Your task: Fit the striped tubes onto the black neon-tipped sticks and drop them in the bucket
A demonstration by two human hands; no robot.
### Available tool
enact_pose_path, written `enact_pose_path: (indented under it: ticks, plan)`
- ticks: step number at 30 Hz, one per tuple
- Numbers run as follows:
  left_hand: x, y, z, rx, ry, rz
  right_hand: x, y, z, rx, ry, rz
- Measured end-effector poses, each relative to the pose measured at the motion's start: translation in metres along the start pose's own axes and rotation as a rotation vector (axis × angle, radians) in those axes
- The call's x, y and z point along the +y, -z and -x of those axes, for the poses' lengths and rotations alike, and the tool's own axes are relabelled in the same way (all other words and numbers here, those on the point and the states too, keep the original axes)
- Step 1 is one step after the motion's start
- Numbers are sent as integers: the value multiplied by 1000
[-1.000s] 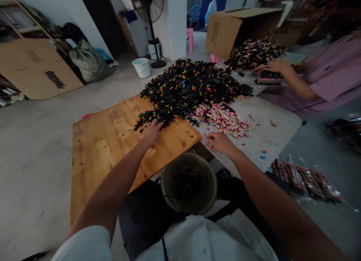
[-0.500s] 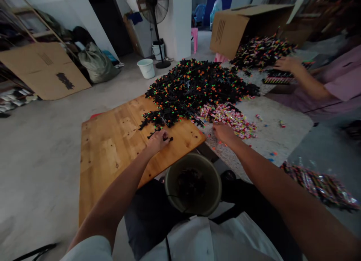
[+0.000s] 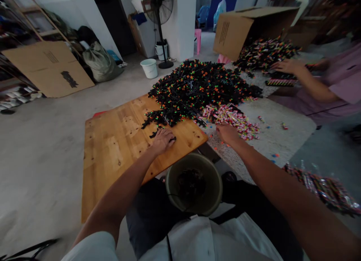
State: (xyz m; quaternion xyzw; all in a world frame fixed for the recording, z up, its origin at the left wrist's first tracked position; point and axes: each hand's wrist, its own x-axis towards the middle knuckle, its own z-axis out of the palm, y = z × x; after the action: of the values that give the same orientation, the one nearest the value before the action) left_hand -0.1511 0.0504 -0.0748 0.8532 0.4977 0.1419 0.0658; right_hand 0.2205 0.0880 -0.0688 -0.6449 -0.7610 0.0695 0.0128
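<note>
My left hand (image 3: 163, 140) is closed over a black plastic piece that looks like a toy gun (image 3: 174, 139), lying low over the wooden board. Its ends poke out past my fingers. Just beyond is a large heap of similar black toy guns (image 3: 194, 88) with orange and green tips. My right hand (image 3: 227, 134) reaches to the near-left edge of a pile of small pink, white and yellow tubes (image 3: 239, 123). Its fingers are curled together, and what they pinch, if anything, is hidden.
A wooden board (image 3: 113, 140) adjoins a speckled tabletop (image 3: 293, 129). Between my knees stands a bucket (image 3: 217, 195) with dark pieces inside. Packed bundles (image 3: 321, 185) lie at right. Across the table, a co-worker's hand (image 3: 287, 65) works beside an open carton (image 3: 232, 35).
The whole view has shifted slightly. My left hand has turned flatter over the toy gun, covering more of it. My right hand stays at the edge of the tube pile.
</note>
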Motion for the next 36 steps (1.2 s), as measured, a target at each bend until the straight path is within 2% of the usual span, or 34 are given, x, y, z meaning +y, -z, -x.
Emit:
enact_pose_path:
  ticks: [3,5,9,11,14,19,26,30,33,36]
  plan:
    - [13,-2,3,74,-41,24,-16,-1,10,179,114,-237]
    - [25,-6,6,114,-34,79,-37,-2,21,213,187,-515]
    - [55,-12,8,153,-18,188,-85,2,46,57,279,-1001]
    - [67,-10,7,170,-37,202,-101,6,57,20,282,-1114]
    - [76,-1,7,138,-124,206,-110,10,67,-25,231,-1224]
    - [78,13,9,66,-255,185,-105,8,72,-91,189,-1242]
    - [82,16,9,12,-277,66,-106,13,77,5,207,-1046]
    - [84,8,9,43,-273,-11,-108,15,78,37,183,-967]
    - [83,-3,10,97,-268,-89,-110,8,78,-41,101,-997]
    - [83,-9,11,83,-305,-116,-109,-1,78,-113,31,-1057]
